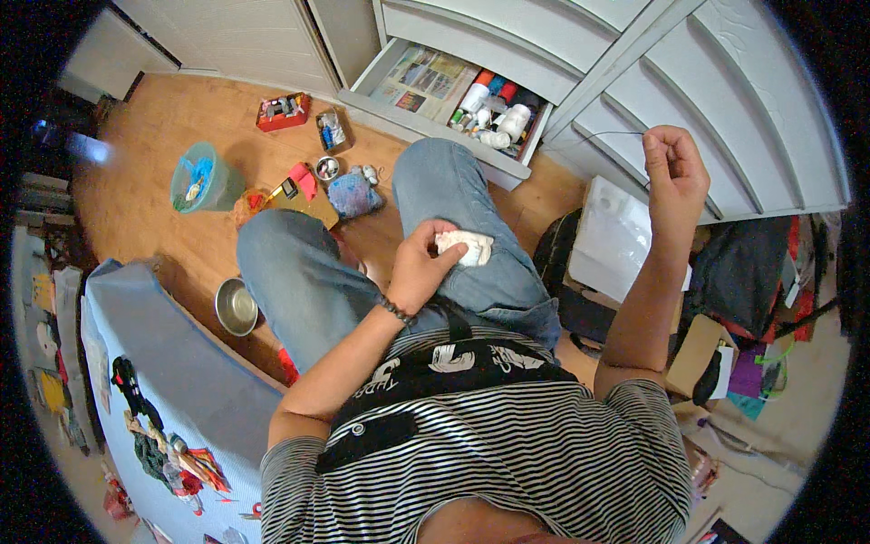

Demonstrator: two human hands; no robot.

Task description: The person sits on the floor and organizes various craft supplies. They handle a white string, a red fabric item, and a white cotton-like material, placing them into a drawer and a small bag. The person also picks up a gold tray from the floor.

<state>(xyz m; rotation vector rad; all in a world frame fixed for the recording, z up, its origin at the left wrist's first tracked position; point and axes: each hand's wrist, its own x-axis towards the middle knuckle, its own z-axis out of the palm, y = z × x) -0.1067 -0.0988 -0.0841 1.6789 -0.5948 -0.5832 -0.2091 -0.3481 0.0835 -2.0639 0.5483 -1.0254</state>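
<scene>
My left hand [427,255] rests over my jeans with a small piece of white cloth [476,249] pinched between thumb and fingers. The cloth looks folded or bunched, and part of it is hidden under the thumb. Raised well out to the right, my right hand [674,163] has thumb and forefinger closed on a dark thread [615,133]. From those fingertips the thread curves off to the left and grows too thin to follow. Whether it joins the cloth, or a needle is held too, I cannot tell.
Ahead, an open drawer [435,109] holds thread spools [513,121]. On the wooden floor stand a teal bucket [224,182], a red box [282,112], a metal bowl [236,307] and a knitted pouch [355,196]. A bed with a blue cover [136,306] lies left, a white box [607,238] right.
</scene>
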